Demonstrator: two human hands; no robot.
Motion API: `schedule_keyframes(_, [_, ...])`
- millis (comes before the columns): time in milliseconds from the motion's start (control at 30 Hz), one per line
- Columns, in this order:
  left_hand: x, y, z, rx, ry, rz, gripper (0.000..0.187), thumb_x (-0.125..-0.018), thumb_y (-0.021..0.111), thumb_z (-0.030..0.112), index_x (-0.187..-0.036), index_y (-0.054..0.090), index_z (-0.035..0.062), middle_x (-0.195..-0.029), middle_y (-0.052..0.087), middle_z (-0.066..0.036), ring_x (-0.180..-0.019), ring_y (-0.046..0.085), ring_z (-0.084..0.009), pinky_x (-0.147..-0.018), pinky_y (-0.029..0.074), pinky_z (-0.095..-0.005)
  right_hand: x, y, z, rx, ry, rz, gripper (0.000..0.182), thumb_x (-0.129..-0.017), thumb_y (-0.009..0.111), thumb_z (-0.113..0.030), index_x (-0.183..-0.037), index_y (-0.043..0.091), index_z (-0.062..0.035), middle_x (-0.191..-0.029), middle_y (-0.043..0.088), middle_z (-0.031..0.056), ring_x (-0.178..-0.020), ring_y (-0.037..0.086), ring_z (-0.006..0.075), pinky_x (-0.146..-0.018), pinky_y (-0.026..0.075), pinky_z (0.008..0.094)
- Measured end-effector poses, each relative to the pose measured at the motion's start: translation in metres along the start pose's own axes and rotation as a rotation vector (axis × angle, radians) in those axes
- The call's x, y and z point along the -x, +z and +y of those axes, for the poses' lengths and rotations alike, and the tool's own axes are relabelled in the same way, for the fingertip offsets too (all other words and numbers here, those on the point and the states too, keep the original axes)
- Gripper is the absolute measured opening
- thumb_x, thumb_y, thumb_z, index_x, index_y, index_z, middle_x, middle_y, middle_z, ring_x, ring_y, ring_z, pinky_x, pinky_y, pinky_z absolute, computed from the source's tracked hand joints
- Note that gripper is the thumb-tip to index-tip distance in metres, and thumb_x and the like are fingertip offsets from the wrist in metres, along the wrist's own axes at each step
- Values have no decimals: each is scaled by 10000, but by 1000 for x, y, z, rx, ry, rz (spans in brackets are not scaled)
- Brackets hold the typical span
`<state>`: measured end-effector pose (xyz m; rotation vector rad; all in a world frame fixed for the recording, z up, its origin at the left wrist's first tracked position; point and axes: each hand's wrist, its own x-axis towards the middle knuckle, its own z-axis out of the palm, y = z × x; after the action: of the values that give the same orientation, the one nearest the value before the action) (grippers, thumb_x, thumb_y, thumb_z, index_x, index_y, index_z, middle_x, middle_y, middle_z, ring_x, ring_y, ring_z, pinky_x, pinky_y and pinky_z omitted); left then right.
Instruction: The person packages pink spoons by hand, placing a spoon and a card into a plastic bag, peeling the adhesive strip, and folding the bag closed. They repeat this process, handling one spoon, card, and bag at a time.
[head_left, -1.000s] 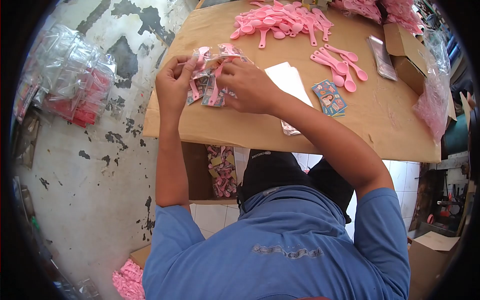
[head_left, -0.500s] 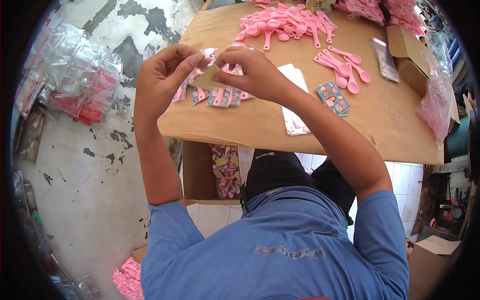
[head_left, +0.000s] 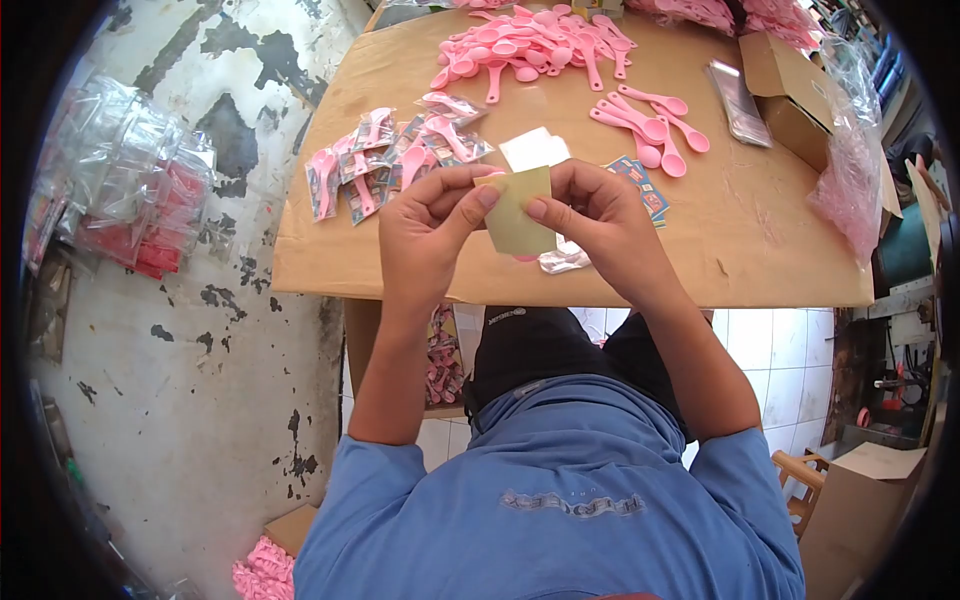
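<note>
My left hand (head_left: 425, 230) pinches the left side of a pale yellow-green card (head_left: 522, 220), thumb in front. My right hand (head_left: 610, 225) grips its right side in the same way. A bit of pink shows at the card's top left and below it; what lies behind the card is hidden. Beyond my left hand lie several bagged pink spoons (head_left: 410, 160) with printed cards. Partly covered by my right hand are a stack of white or clear sleeves (head_left: 535, 150) and blue printed cards (head_left: 642, 185). Several loose pink spoons (head_left: 655, 128) rest past these.
A large heap of pink spoons (head_left: 530, 48) covers the back of the brown-topped table (head_left: 750, 240). At right are a pack of clear sleeves (head_left: 740, 105) and a cardboard box (head_left: 785, 90). A box of packed items (head_left: 440, 360) stands below the table; plastic packs (head_left: 140, 190) lie left.
Both hands have moved right and nearer to my body with the card, which now faces me more squarely. The bagged spoons have come into clearer view.
</note>
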<state>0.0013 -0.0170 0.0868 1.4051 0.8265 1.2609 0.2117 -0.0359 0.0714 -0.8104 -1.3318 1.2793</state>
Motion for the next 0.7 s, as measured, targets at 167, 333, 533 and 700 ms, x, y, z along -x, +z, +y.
schedule_keyframes(167, [8,23,-13,61,-40,19,239,-986,755,120,-1157,740,-46,-1025,783,-113,-900,755,-156,-808,641,-312,18,-9,2,-70,-52,150,195,-1014,730,-175,-1094,703,2,-966,730,25,-863,667,66,-755,525,242])
schedule_keyframes(333, [12,31,-18,31,-62,-12,251,-986,746,96,-1196,727,-40,-1005,787,-122,-892,754,-153,-816,626,-306,26,-20,-1,-4,-31,163,170,-1017,723,-153,-1093,713,-2,-916,713,9,-844,652,50,-740,504,220])
schedule_keyframes(533, [16,36,-20,129,-28,-48,247,-979,739,50,-1215,706,-16,-1050,783,-131,-925,743,-146,-815,610,-302,28,-29,-1,-37,-18,145,168,-1013,719,-136,-1141,731,-28,-830,671,-30,-767,588,16,-649,442,202])
schedule_keyframes(700, [15,34,-27,181,31,-83,194,-974,729,10,-1165,701,-7,-1046,766,-109,-937,727,-135,-814,597,-286,32,-34,-4,-77,-6,115,138,-1016,698,-119,-1127,753,-57,-853,681,-37,-754,581,18,-596,431,198])
